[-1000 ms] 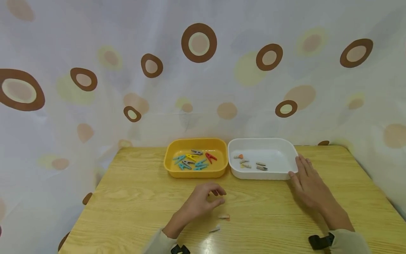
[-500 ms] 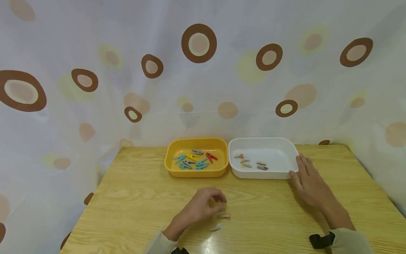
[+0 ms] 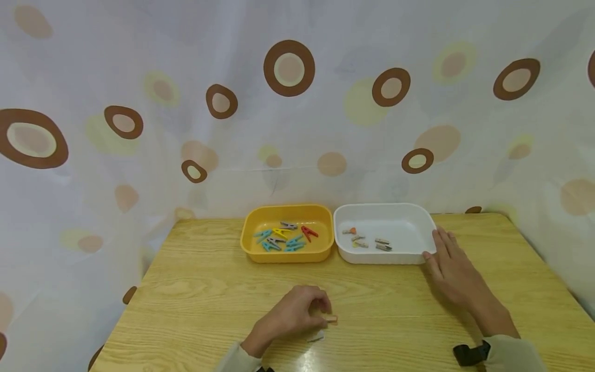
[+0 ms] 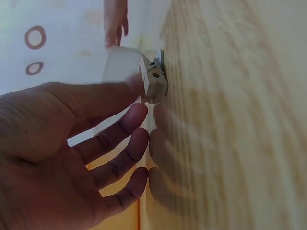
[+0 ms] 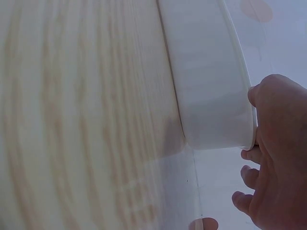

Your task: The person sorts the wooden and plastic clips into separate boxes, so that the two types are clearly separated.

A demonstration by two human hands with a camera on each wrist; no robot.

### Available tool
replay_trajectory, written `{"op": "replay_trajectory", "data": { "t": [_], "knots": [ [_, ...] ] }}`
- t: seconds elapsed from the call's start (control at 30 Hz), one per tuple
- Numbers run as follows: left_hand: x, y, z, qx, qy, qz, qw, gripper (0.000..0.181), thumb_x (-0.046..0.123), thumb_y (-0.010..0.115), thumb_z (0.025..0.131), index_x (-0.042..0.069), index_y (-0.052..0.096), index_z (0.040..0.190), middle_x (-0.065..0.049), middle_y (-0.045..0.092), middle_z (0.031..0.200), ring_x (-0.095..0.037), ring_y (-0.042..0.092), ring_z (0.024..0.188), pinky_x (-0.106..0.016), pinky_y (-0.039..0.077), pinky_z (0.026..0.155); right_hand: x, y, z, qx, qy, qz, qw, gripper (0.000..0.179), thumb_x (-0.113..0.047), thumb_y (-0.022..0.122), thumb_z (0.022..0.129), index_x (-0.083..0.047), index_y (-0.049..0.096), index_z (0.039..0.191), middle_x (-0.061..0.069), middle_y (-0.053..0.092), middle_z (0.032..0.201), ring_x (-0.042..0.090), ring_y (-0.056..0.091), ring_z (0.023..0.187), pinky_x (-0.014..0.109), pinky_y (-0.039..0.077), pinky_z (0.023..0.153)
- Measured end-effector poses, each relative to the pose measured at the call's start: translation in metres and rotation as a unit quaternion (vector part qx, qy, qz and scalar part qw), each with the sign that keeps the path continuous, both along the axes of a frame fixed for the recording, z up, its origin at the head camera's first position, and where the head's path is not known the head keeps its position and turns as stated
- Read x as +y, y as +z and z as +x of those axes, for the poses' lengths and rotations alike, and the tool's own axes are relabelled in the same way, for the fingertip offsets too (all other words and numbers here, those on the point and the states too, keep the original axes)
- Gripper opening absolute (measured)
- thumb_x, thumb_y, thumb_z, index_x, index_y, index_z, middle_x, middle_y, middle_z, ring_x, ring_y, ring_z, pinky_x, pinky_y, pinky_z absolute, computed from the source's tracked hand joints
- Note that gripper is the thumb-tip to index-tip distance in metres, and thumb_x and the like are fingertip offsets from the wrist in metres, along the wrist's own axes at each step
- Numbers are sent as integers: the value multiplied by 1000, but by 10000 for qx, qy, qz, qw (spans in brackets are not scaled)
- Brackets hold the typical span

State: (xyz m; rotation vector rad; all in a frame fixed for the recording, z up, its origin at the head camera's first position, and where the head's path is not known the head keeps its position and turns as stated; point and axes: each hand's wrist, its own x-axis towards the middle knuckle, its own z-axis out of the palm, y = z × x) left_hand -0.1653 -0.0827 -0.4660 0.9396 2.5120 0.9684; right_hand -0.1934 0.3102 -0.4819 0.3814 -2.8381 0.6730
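Observation:
My left hand point(image 3: 297, 312) is low over the table, fingers bent and spread from the thumb around a wooden clothespin point(image 3: 330, 319) with an orange trim. In the left wrist view the thumb reaches the wooden clothespin point(image 4: 154, 81), while the index fingertip point(image 4: 136, 115) lies just beside it; a firm pinch does not show. A second, pale clothespin point(image 3: 316, 336) lies nearer to me. My right hand point(image 3: 457, 274) rests at the right front corner of a white tray point(image 3: 386, 257), thumb and fairly straight fingers touching its rim point(image 5: 247, 81).
A yellow tray point(image 3: 288, 256) with several coloured plastic clothespins stands against the white tray's left side. Several small wooden clothespins point(image 3: 383, 247) lie in the white tray. Behind the wooden table point(image 3: 195, 289) hangs a patterned cloth point(image 3: 297, 139).
My left hand has lowered toward me, bringing its fingertips to the orange-trimmed clothespin. The right hand stays at the white tray's corner.

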Motion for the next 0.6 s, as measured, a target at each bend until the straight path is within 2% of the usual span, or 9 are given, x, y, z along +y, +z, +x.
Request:
{"op": "replay_trajectory", "data": {
  "t": [0.13,0.33,0.6],
  "knots": [
    [1,-1,1,338,-49,-154,9993,15,9,86,84,17,74,87,16,64,81,1,58,76,-15,48,73,0,0,1,-53,-8,-1,10000,67,-30,34,113,11,9,159,35,12,164,51,3,152,67,11,119],
    [2,0,2,454,-93,-274,9986,12,13,85,87,18,74,84,17,61,77,2,57,71,-13,46,68,0,0,1,-25,-11,-16,10000,67,-29,35,113,11,9,160,34,12,164,50,3,153,66,10,120],
    [0,1,1,523,55,-218,9984,13,17,81,90,23,71,85,19,59,79,1,54,71,-15,45,65,-1,1,2,43,3,-48,10000,66,-28,35,113,10,9,160,34,11,165,50,2,153,69,13,118]
  ]
}}
